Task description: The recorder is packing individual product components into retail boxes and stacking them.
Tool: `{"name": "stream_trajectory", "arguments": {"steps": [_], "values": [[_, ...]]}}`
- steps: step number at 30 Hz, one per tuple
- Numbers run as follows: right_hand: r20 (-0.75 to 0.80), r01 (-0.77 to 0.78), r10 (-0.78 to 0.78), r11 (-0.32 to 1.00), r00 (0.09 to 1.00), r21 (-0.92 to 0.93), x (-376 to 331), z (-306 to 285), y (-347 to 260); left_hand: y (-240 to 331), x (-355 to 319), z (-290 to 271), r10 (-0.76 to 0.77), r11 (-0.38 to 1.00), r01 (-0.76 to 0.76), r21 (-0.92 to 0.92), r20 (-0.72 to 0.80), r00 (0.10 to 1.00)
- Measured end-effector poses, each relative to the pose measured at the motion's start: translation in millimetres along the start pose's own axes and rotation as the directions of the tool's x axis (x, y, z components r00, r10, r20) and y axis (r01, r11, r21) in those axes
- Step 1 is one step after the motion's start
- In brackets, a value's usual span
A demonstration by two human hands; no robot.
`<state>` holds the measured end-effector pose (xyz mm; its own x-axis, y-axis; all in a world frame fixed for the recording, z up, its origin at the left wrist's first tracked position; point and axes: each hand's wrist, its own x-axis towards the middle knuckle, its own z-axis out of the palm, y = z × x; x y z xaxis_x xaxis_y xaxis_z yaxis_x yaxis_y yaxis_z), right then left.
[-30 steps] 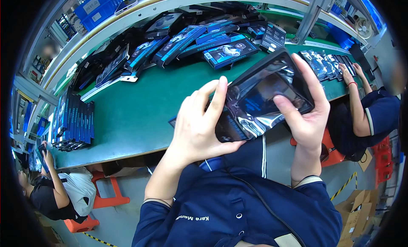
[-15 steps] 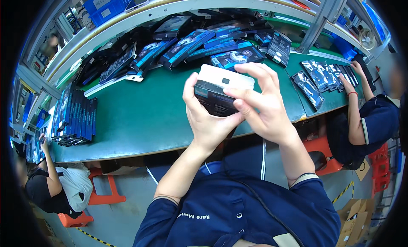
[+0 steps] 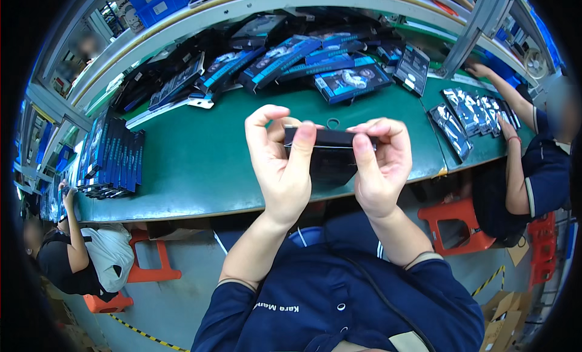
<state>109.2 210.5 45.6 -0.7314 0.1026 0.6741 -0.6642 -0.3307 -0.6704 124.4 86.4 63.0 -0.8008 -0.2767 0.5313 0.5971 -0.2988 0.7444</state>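
A black flat carton (image 3: 332, 165) stands on end in front of me, above the near part of the green table. My left hand (image 3: 280, 161) grips its left side, the thumb laid against the end of the box. On the other side my right hand (image 3: 383, 164) pinches the right corner between thumb and fingers. The carton's dark end flap (image 3: 330, 137) lies folded over, with a thin pale line along its near edge. Most of the carton's lower part is in shadow.
Dark blue boxes (image 3: 282, 61) lie heaped at the table's back. A row of boxes (image 3: 112, 158) stands at the left. Plastic-wrapped packs (image 3: 451, 130) lie at the right, beside a co-worker's hand (image 3: 508, 129). A metal post (image 3: 467, 43) rises there. A small dark ring (image 3: 333, 122) lies beyond the carton.
The white inner flap, visible before, is now covered by a dark one. My right hand has moved from the top of the carton to its right corner. The co-worker's far arm has reached forward.
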Motion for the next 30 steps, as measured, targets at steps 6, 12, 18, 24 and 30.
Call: {"name": "stream_trajectory", "arguments": {"steps": [6, 12, 18, 24, 30], "values": [[0.270, 0.472, -0.407, 0.846, 0.872, -0.249, -7.0, -25.0, 38.6, -16.3, -3.6, -18.1, 0.120, 0.992, -0.116, -0.057, 0.070, 0.990], [0.026, -0.373, 0.373, 0.928, 0.927, -0.019, 2.0, 4.1, 38.2, -28.7, -27.6, -61.6, -0.460, 0.867, 0.475, 0.152, 0.609, 0.646], [0.482, 0.481, 0.015, -0.111, 0.876, -0.870, 80.7, -61.2, 83.9, 19.6, -18.1, -67.6, -0.201, 0.148, 0.043, 0.988, -0.013, 0.980], [0.691, 0.692, -0.047, 0.008, 0.721, -0.722, 56.9, -91.1, 87.3, -9.2, -22.3, -97.4, -0.164, -0.480, -0.049, 0.876, -0.035, 0.986], [0.483, 0.464, -0.025, 0.320, 0.876, -0.826, 33.2, -134.2, 9.8, -15.2, -50.0, -15.8, -0.476, 0.100, -0.619, 0.779, 0.583, 0.658]]}}
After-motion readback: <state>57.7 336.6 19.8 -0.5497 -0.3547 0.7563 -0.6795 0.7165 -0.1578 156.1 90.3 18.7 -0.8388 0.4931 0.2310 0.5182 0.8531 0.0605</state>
